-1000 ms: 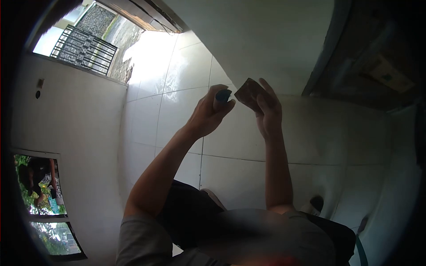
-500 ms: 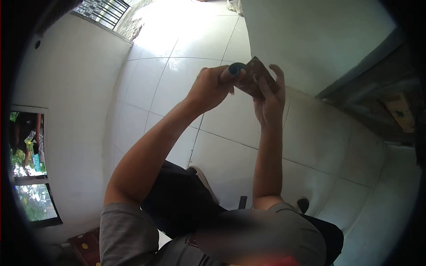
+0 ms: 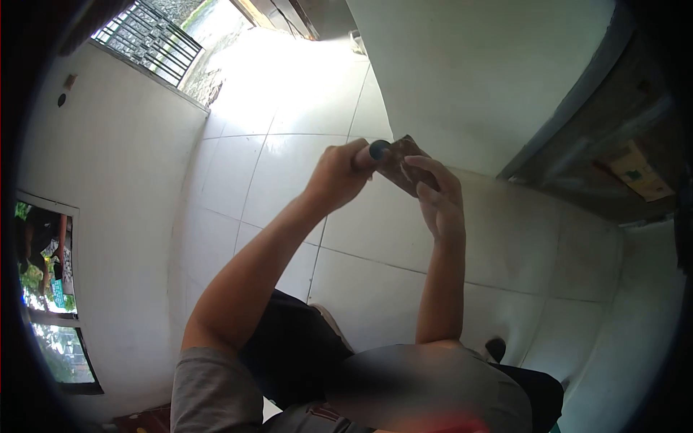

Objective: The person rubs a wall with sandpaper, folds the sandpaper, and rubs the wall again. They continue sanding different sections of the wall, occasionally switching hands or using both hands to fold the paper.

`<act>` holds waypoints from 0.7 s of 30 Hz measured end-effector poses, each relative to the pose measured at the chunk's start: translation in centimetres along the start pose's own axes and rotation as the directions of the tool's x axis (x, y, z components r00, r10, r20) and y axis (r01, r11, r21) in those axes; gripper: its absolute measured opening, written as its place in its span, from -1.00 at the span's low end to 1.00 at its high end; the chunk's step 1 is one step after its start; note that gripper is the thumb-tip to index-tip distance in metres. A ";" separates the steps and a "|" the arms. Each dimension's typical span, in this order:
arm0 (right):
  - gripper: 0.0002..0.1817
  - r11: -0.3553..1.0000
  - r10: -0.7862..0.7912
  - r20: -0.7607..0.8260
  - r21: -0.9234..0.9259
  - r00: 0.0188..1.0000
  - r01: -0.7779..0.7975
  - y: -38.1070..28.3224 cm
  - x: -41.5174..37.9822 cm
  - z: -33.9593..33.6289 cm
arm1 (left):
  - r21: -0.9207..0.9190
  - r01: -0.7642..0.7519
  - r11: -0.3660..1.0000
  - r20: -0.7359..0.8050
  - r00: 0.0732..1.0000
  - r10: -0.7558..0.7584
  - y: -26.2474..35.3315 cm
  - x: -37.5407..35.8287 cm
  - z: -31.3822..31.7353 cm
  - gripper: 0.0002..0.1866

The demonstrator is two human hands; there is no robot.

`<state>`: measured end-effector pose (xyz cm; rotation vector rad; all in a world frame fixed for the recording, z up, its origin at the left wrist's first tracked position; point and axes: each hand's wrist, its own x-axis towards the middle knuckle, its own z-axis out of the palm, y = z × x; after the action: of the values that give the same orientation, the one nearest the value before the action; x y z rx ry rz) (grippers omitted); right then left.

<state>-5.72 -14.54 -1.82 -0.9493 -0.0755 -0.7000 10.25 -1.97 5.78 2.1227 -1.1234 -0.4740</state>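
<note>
My left hand (image 3: 338,175) is wrapped round a short cylinder (image 3: 379,150) whose round, dark blue-green end faces up towards me. Right beside that end is a brown, flat, roughly rectangular piece (image 3: 399,167) with pale marks on its face. Whether the cylinder and the flat piece are one object, I cannot tell. My right hand (image 3: 442,198) is at the right edge of the flat piece, with bent fingers lying over its face and the thumb lower down. Both forearms reach forward, holding this above the floor.
Pale tiles cover the floor (image 3: 368,278). A white wall (image 3: 130,166) with a window (image 3: 61,353) runs along the left. A barred gate (image 3: 155,47) stands at the far left, by the bright doorway. To the right rises a pale panel (image 3: 484,79) with a dark frame.
Both hands and the brown piece sit lower in view, and more of the gate and doorway shows. The right hand's fingers have moved from the outer edge onto the piece's face.
</note>
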 end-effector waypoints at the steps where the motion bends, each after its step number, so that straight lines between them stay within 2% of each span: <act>1: -0.29 0.999 -0.026 0.000 0.023 1.000 0.026 -0.6 0.0 0.5 | -0.009 0.032 0.999 0.018 0.999 -0.032 1.0 -0.1 -0.2 -0.67; 2: -0.26 0.998 -0.051 -0.002 0.047 0.999 0.051 -1.0 0.1 0.7 | -0.017 0.065 0.998 0.037 0.997 -0.064 1.7 -0.1 -0.3 -0.66; 5: -0.13 0.954 -0.113 0.081 0.288 0.990 0.085 -0.9 0.6 0.4 | -0.156 0.088 0.984 0.069 0.995 -0.078 1.9 -0.2 -0.1 -0.65; 8: -0.10 0.883 -0.119 0.066 0.464 0.991 0.075 -0.8 0.7 1.1 | -0.070 0.140 0.988 0.068 0.988 -0.135 4.0 -0.6 -0.9 -0.69; 9: -0.14 0.917 -0.091 0.036 0.393 0.995 0.070 -0.6 0.6 1.3 | -0.014 0.057 0.998 0.034 0.998 -0.057 2.9 -0.6 -0.6 -0.73; 11: -0.23 0.969 -0.053 -0.030 0.239 0.998 0.058 0.2 0.7 1.2 | 0.167 -0.001 0.986 -0.021 1.000 0.005 1.8 -0.3 -0.5 -0.75; 12: -0.30 0.999 0.033 -0.062 0.009 0.998 -0.033 0.1 1.0 1.1 | 0.280 -0.011 0.960 -0.025 1.000 0.019 2.3 -0.4 -0.8 -0.74; 13: -0.36 0.967 0.110 -0.116 -0.216 0.987 -0.133 0.0 1.3 0.9 | 0.311 -0.036 0.950 -0.040 0.998 0.050 2.3 -0.4 -0.9 -0.74; 14: -0.41 0.875 0.172 -0.190 -0.421 0.967 -0.238 0.0 1.4 0.9 | 0.340 -0.057 0.939 -0.052 0.996 0.079 1.7 -0.4 -0.7 -0.73; 15: -0.52 0.865 0.173 -0.223 -0.431 0.959 -0.256 0.1 1.5 1.2 | 0.369 -0.077 0.926 -0.060 0.993 0.106 1.7 -0.3 -0.7 -0.73; 18: -0.55 0.831 0.211 -0.286 -0.452 0.935 -0.326 0.0 1.6 1.7 | 0.360 -0.084 0.929 -0.086 0.989 0.122 1.4 -0.2 -0.8 -0.73; 21: -0.59 0.861 0.119 -0.295 -0.445 0.948 -0.247 1.0 1.3 1.3 | 0.474 -0.103 0.875 -0.054 0.988 0.145 0.1 0.2 -0.8 -0.71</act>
<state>-3.85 -13.83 -1.29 -1.3096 0.4368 -0.6690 10.75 -1.82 6.45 2.4295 -1.4233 -0.0402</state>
